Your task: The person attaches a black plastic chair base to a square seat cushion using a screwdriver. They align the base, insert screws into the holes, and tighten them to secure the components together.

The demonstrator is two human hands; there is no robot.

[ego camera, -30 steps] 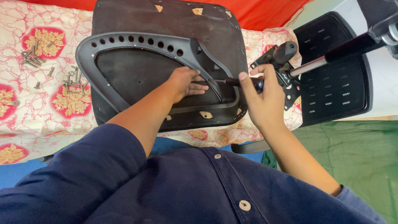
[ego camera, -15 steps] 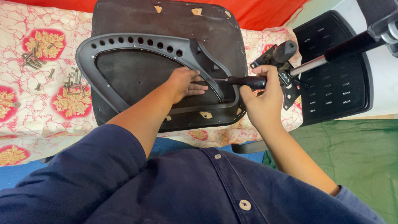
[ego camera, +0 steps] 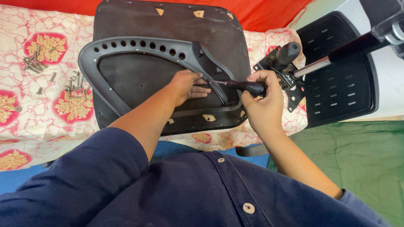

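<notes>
The right hand [ego camera: 263, 103] has its grip clamped on the black ribbed handle of a slim steel-shafted screwdriver [ego camera: 248, 87]; the shaft runs towards nine o'clock, its tip meeting the fingers of the left hand [ego camera: 187, 86]; that left hand lies flat, its grip apart and holding nothing, pressed on the grey plastic curved armrest frame with a row of round holes [ego camera: 139, 45]; the frame lies on the underside of a dark brown upturned chair seat board [ego camera: 168, 19], which fills the middle of the view from twelve o'clock down to the centre; at three o'clock from the right hand, just beside it, sits a black metal chair tilt mechanism with a lever knob [ego camera: 286, 63], and from it a chrome and black gas-lift column [ego camera: 336, 56] slants off towards two o'clock; behind these lies a black perforated plastic chair back panel [ego camera: 349, 84]; all of it rests on a cream cloth with red floral print [ego camera: 25, 113]; at nine o'clock, well apart from the hands, lie two loose clusters of small metal screws [ego camera: 75, 86]; at four o'clock a green sheet [ego camera: 362, 155] covers the floor.
</notes>
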